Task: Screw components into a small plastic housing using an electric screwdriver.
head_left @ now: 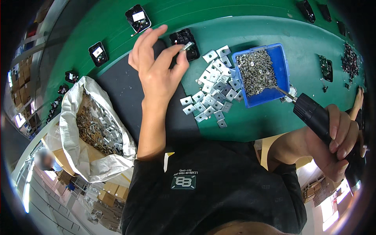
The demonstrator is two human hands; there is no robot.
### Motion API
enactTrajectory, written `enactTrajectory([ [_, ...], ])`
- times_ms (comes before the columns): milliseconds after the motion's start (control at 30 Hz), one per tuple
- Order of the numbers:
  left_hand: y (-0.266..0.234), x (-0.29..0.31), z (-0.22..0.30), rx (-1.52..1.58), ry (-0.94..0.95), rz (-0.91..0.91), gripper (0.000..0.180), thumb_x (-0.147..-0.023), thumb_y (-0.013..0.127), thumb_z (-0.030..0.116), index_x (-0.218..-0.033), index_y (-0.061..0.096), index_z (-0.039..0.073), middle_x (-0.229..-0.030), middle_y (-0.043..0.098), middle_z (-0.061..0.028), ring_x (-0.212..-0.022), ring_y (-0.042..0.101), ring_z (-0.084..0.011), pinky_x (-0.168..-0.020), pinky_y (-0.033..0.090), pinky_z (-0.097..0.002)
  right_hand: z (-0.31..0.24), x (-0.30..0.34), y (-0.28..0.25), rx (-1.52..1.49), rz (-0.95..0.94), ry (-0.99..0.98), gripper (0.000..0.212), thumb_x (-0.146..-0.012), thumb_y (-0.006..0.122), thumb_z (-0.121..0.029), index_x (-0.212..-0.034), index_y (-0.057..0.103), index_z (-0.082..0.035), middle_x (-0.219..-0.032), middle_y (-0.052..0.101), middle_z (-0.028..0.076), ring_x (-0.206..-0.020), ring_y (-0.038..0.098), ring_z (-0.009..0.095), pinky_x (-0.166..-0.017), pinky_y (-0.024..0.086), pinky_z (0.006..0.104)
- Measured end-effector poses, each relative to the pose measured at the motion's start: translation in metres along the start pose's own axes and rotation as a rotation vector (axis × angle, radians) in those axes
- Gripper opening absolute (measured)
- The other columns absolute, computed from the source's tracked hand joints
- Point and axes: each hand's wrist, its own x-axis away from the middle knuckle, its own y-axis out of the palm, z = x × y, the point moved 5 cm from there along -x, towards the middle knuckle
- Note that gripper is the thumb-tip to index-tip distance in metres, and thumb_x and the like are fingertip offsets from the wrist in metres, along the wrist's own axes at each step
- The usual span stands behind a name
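Observation:
Between thumb and forefinger, my left hand (156, 70) pinches a small metal plate (187, 46), its other fingers raised. That plate hangs over an open black plastic housing (181, 38), which my fingers partly cover. My right hand (333, 137) is wrapped round a black electric screwdriver (313, 114). Its bit points at the right side of a blue tray (287, 74) heaped with small screws (256, 72). Left of the tray lies a loose pile of square metal plates (213, 86), each with a hole.
A white woven sack (70, 129) full of metal pieces (98, 125) stands at the left. Several housings, one a black-and-white unit (138, 19), line the far green belt (219, 9). A dark mat (125, 90) covers part of the table. At far right, another person's hand (358, 98) shows.

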Motion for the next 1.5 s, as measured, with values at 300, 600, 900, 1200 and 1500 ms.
enactTrajectory([
  [300, 0.007, -0.007, -0.009, -0.04, -0.049, -0.123, 0.01, -0.066, 0.076, 0.013, -0.076, 0.073, 0.013, -0.124, 0.06, -0.0039, -0.118, 0.053, -0.0272, -0.099, 0.031, -0.0391, 0.0, -0.004, -0.003, -0.051, -0.012, -0.006, 0.035, -0.064, 0.075, -0.014, -0.097, 0.066, -0.018, -0.07, 0.058, -0.008, -0.064, 0.052, 0.004, -0.074, 0.037, 0.0218],
  [600, 0.019, -0.007, -0.02, 0.092, -0.37, -0.257, 0.045, -0.073, 0.074, 0.01, -0.116, 0.062, 0.009, -0.1, 0.07, -0.0034, -0.101, 0.063, -0.0208, -0.099, 0.035, -0.0414, 0.003, -0.005, -0.001, -0.05, -0.036, 0.004, 0.034, -0.065, 0.074, -0.015, -0.098, 0.066, -0.018, -0.071, 0.058, -0.008, -0.064, 0.052, 0.004, -0.074, 0.037, 0.0216],
  [900, 0.022, -0.001, -0.015, 0.144, -0.116, -0.348, 0.092, -0.06, 0.088, 0.034, -0.137, 0.046, 0.006, -0.121, 0.062, -0.0116, -0.113, 0.057, -0.0301, -0.104, 0.032, -0.0465, 0.0, -0.003, 0.003, -0.008, -0.032, -0.001, 0.032, -0.065, 0.072, -0.014, -0.096, 0.066, -0.018, -0.071, 0.057, -0.009, -0.064, 0.052, 0.003, -0.073, 0.037, 0.021],
  [1200, -0.004, -0.02, 0.04, 0.398, 0.125, -0.186, 0.091, -0.054, 0.089, 0.039, -0.128, 0.055, -0.003, -0.111, 0.064, -0.0174, -0.093, 0.063, -0.0335, -0.084, 0.05, -0.0409, 0.002, -0.005, 0.02, -0.157, 0.033, 0.026, 0.024, -0.062, 0.082, -0.011, -0.061, 0.059, -0.019, -0.066, 0.058, -0.008, -0.062, 0.056, 0.004, -0.074, 0.044, 0.0197],
  [1500, -0.002, -0.02, 0.069, 0.537, 0.093, -0.271, 0.094, -0.053, 0.092, 0.02, -0.133, 0.049, -0.002, -0.12, 0.062, -0.0176, -0.103, 0.063, -0.0334, -0.089, 0.052, -0.0371, 0.001, -0.004, 0.039, -0.15, -0.158, 0.127, 0.033, -0.063, 0.085, -0.004, -0.057, 0.057, -0.02, -0.064, 0.058, -0.009, -0.063, 0.059, 0.003, -0.073, 0.048, 0.0181],
])
